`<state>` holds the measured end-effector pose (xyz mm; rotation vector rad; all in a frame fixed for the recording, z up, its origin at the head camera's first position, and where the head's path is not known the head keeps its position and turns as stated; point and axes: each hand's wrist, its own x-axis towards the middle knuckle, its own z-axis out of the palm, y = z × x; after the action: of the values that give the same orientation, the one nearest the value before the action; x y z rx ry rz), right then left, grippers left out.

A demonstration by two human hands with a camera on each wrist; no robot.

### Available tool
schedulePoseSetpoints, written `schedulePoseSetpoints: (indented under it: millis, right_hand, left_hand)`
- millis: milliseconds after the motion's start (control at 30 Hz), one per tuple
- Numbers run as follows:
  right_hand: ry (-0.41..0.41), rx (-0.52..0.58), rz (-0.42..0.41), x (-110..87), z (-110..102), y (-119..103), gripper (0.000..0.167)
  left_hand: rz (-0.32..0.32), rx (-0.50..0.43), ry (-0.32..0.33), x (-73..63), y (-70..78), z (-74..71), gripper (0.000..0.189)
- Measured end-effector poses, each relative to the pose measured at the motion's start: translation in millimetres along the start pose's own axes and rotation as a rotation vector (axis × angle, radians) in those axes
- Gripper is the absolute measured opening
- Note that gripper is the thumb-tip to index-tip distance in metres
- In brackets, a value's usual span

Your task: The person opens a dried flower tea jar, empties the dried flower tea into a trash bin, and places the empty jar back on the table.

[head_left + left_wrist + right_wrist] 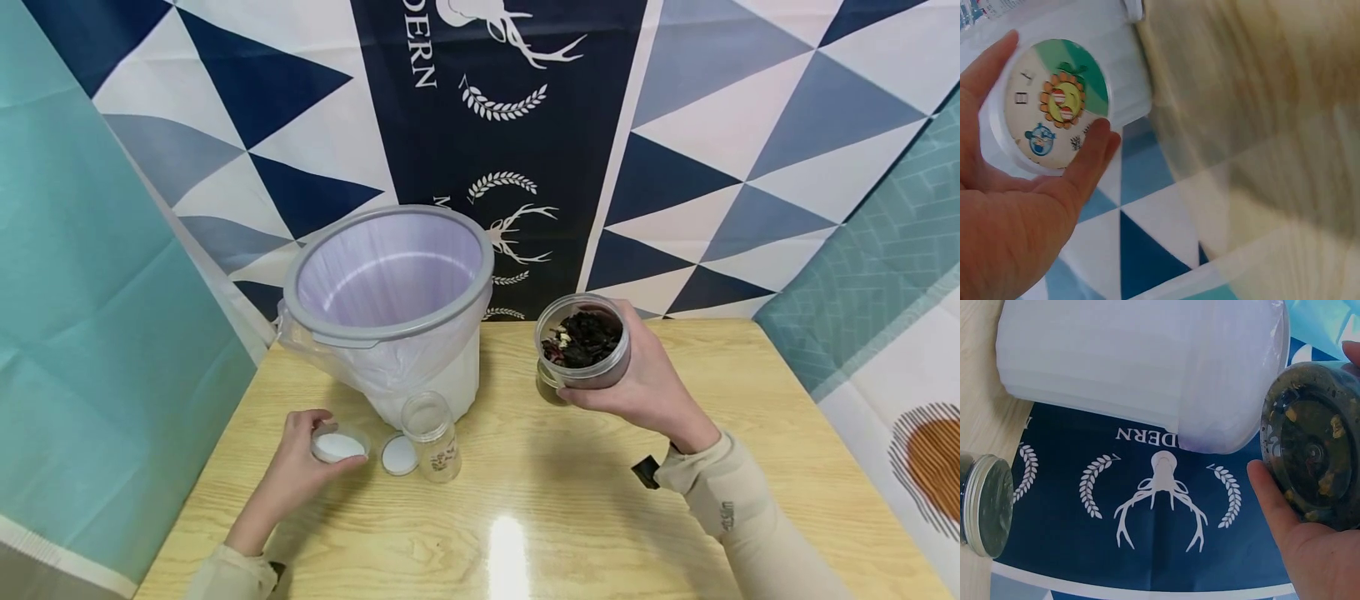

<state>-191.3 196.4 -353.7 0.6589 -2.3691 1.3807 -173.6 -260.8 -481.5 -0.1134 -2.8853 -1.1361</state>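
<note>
My left hand (296, 467) grips a round white jar lid (337, 447) by its rim, at the left above the table. In the left wrist view, a sunflower print shows on the lid's top (1057, 103). With my right hand (651, 383) I hold a clear jar (596, 379) that has no lid on, its mouth tilted toward the head camera. Dark dried leaves with a few pale and reddish bits (592, 337) fill part of it. The right wrist view shows the jar's base (1313, 453), with the thumb and fingers around the side.
A lined trash bin (442, 367) stands at the back left of the table (570, 525). In front of it are a clear jar (438, 446) and another white lid (399, 456). Partly hidden behind the held jar stands a second, lidded jar (988, 506). Patterned cloth hangs behind.
</note>
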Motion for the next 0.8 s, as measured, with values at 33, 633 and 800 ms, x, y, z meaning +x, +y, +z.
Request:
schedulePoseSetpoints:
  millis: [33, 633, 800]
  right_hand:
    - [0.0, 0.004, -0.003, -0.3, 0.0, -0.1, 0.1]
    - [0.001, -0.006, 0.001, -4.0, -4.6, 4.3, 0.102]
    - [0.012, -0.008, -0.005, -4.5, -6.2, 4.8, 0.103]
  left_hand:
    - [-0.001, 0.004, -0.014, 0.8, -2.0, 1.7, 0.088]
    - [0.061, 0.112, -0.144, -1.4, -13.8, 23.0, 0.097]
    - [0.089, 0.201, -0.133, 0.0, -14.0, 26.3, 0.099]
